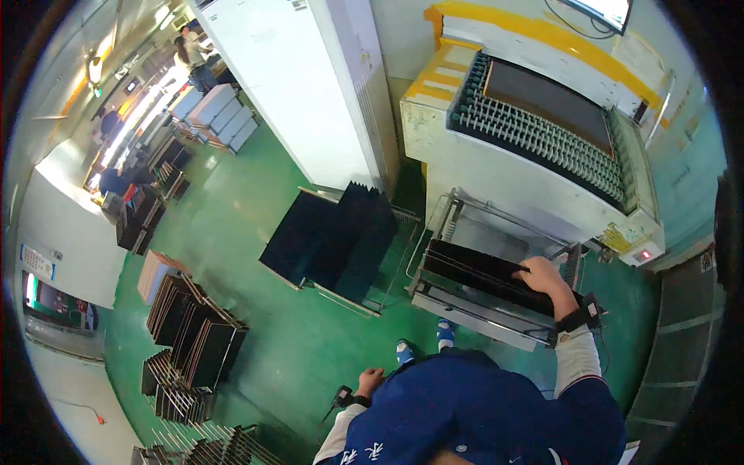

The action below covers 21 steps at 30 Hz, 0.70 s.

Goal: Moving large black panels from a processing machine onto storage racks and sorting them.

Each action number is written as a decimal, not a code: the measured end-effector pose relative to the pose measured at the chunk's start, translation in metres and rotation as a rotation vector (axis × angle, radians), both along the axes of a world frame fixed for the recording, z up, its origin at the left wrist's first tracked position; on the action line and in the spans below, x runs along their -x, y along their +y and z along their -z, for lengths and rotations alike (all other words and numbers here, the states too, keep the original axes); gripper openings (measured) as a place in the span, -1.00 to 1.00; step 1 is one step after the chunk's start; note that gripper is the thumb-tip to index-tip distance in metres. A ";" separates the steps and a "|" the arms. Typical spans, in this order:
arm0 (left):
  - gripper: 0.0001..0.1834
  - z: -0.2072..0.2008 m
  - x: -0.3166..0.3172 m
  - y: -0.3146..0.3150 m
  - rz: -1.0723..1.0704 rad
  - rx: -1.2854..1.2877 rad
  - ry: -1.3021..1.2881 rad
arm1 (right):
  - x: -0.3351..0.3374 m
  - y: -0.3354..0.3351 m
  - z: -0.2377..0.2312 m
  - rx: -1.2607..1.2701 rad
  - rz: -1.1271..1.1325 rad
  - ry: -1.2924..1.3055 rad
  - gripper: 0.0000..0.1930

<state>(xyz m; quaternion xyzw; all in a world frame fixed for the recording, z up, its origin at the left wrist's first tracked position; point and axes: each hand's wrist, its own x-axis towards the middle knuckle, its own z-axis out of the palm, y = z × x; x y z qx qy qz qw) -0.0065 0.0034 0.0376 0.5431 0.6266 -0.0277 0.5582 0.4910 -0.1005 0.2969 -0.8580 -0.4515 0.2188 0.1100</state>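
Note:
My right hand point(544, 280) reaches down to the wire rack point(496, 208) in front of me. Its fingers are closed over the top edge of a thin dark panel point(488, 271), which stands among a few others in that rack. Low at my side hangs my left hand point(370, 382), loosely curled, with nothing visible in it and touching nothing. Both wrists carry black strapped devices. Left of the rack, a second rack point(341, 301) holds a tight row of black panels point(325, 240).
A pale machine point(434, 155) with a bed of rollers stands behind the rack; a dark panel point(546, 101) lies on the rollers. A tall white cabinet point(310, 77) rises beside it. More loaded racks point(198, 333) line the green floor point(271, 333) at left. People point(194, 62) stand far off.

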 end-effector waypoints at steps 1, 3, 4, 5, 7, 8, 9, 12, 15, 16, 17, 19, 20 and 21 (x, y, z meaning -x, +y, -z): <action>-0.60 0.000 0.000 0.000 0.017 0.012 0.021 | 0.002 0.002 -0.004 0.006 -0.007 0.012 -0.68; -0.61 0.008 0.004 0.002 0.041 0.022 0.043 | 0.003 0.002 -0.007 0.022 -0.005 0.006 -0.68; -0.63 0.021 0.010 0.001 0.058 -0.001 0.040 | 0.004 0.003 -0.007 0.036 -0.011 -0.002 -0.68; -0.64 0.019 0.009 0.002 0.076 -0.026 0.037 | 0.005 0.004 -0.009 0.037 -0.005 0.000 -0.68; -0.63 0.017 0.007 0.002 0.056 -0.009 0.038 | 0.008 0.004 -0.014 0.072 0.049 0.034 -0.70; -0.63 0.012 0.004 0.002 0.028 0.004 0.036 | 0.008 0.004 -0.014 0.072 0.052 0.035 -0.70; -0.63 0.014 0.005 0.002 0.030 0.005 0.038 | 0.008 0.004 -0.013 0.073 0.038 0.036 -0.71; -0.60 0.029 0.010 0.001 -0.027 0.032 0.006 | 0.005 -0.002 -0.005 0.067 0.003 0.090 -0.74; -0.58 0.044 0.016 0.003 0.044 -0.004 0.032 | 0.011 -0.008 0.003 0.046 -0.036 0.080 -0.76; -0.58 0.049 0.018 0.004 0.062 -0.009 0.034 | 0.014 -0.010 0.005 0.034 -0.053 0.017 -0.76; -0.58 0.051 0.018 0.003 0.078 -0.014 0.035 | 0.017 -0.011 0.005 0.035 -0.054 0.017 -0.76; -0.58 0.054 0.018 0.002 0.068 -0.015 0.032 | 0.024 -0.011 -0.002 -0.017 -0.057 -0.052 -0.78; -0.59 0.054 0.016 0.002 0.058 -0.018 0.026 | 0.026 -0.010 -0.013 -0.018 -0.058 -0.055 -0.78; -0.59 0.053 0.016 0.001 0.057 -0.017 0.026 | 0.030 -0.009 -0.029 -0.008 -0.039 -0.063 -0.79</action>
